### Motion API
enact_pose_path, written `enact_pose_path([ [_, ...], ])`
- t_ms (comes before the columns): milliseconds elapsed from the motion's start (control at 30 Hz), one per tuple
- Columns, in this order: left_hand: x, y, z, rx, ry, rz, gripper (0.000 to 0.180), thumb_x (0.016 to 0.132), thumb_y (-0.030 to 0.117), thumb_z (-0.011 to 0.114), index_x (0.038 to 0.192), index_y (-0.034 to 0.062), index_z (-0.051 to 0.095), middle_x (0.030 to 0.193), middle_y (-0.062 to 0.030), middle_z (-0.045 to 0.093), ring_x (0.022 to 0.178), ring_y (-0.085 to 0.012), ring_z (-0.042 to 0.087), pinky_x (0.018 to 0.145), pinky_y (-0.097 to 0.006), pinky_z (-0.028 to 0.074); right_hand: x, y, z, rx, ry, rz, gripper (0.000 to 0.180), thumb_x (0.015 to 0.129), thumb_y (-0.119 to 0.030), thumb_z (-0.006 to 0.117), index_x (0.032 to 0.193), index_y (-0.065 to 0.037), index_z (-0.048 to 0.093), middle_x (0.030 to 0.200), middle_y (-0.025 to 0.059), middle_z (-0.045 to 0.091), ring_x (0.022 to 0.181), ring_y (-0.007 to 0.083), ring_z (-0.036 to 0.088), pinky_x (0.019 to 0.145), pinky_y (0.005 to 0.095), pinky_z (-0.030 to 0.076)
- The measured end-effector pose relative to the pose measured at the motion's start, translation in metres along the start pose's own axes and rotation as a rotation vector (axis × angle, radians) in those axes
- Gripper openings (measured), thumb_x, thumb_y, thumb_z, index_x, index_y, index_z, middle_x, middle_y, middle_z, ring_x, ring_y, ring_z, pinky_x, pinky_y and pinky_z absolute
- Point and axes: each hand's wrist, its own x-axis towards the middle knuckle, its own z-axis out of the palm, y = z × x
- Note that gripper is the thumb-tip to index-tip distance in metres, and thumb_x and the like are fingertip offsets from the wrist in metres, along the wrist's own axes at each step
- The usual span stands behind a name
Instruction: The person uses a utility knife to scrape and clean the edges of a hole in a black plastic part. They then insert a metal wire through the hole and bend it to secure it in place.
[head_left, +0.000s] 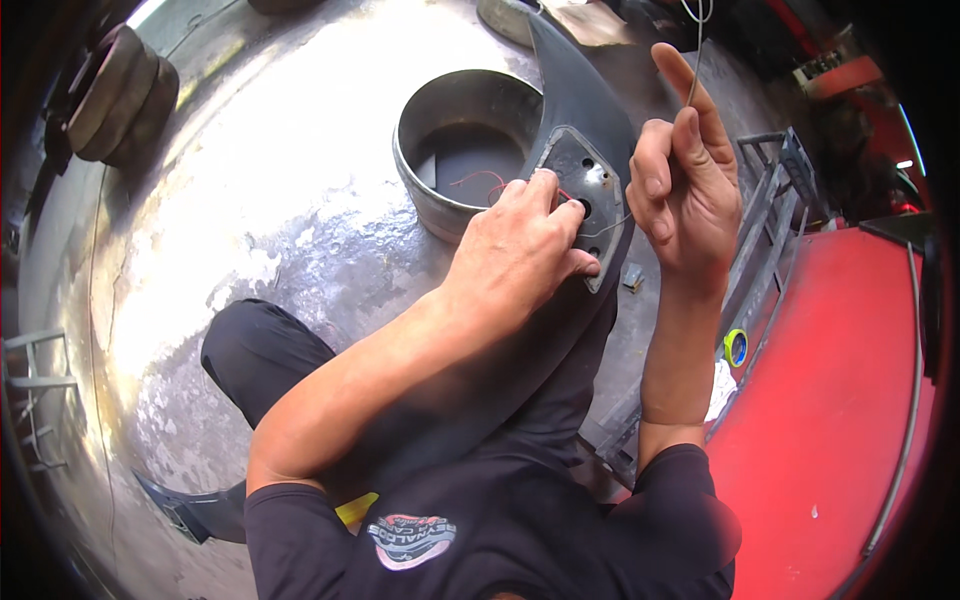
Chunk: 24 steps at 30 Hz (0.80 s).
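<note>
A long dark curved car panel [585,95], apparently a bumper, lies across my lap, its pointed end rising at the top. A grey flat plate [600,180] with several round holes shows on it. My left hand [515,235] presses on this plate, fingers bent and thumb at its lower edge. Thin red wire [483,175] curls out beside those fingertips. Raised to the right of the panel, my right hand [690,190] pinches a thin pale wire [697,65], index finger pointing up and the others curled. A fine strand runs from the plate toward this hand.
An open metal drum or wheel rim [405,165] stands under the panel's far end. At the right are a metal frame [770,220], a red surface [820,400] and a yellow tape roll [736,347]. Tyres [120,95] stack at the far left on the concrete floor [260,150].
</note>
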Motion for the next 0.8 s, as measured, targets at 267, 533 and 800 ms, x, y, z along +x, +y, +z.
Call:
enact_pose_path([
  [267, 0.035, 0.025, -0.028, 0.181, -0.536, -0.161, 0.040, 0.097, 0.037, 0.080, 0.106, 0.0000, 0.070, 0.106, -0.0226, 0.075, 0.106, -0.0399, 0.076, 0.088, -0.051, 0.060, 0.001, 0.001, -0.007, 0.108, -0.046, 0.014, 0.051, 0.120, -0.025, 0.050, 0.165, -0.003, 0.048, 0.072, 0.0084, 0.066, 0.046, 0.0082, 0.047, 0.044, 0.0222, 0.039],
  [533, 0.044, 0.014, -0.020, 0.228, -0.506, 0.032, 0.041, 0.099, 0.039, 0.080, 0.101, -0.0016, 0.077, 0.091, -0.0224, 0.078, 0.089, -0.0370, 0.080, 0.078, -0.047, 0.064, 0.002, -0.006, -0.004, 0.097, -0.010, 0.065, 0.054, 0.121, -0.024, 0.046, 0.170, -0.002, 0.038, 0.067, 0.0090, 0.061, 0.039, 0.0074, 0.042, 0.038, 0.0212, 0.038],
  [800, 0.041, -0.012, -0.021, -0.854, -0.643, -0.447, 0.052, 0.112, 0.036, 0.068, 0.135, -0.0105, 0.060, 0.067, -0.0097, 0.065, 0.053, -0.0193, 0.069, 0.048, -0.032, 0.054, 0.002, -0.004, -0.012, 0.134, 0.041, 0.094, 0.051, 0.121, -0.025, 0.048, 0.168, -0.004, 0.044, 0.067, 0.0088, 0.063, 0.040, 0.0072, 0.043, 0.039, 0.0209, 0.037],
])
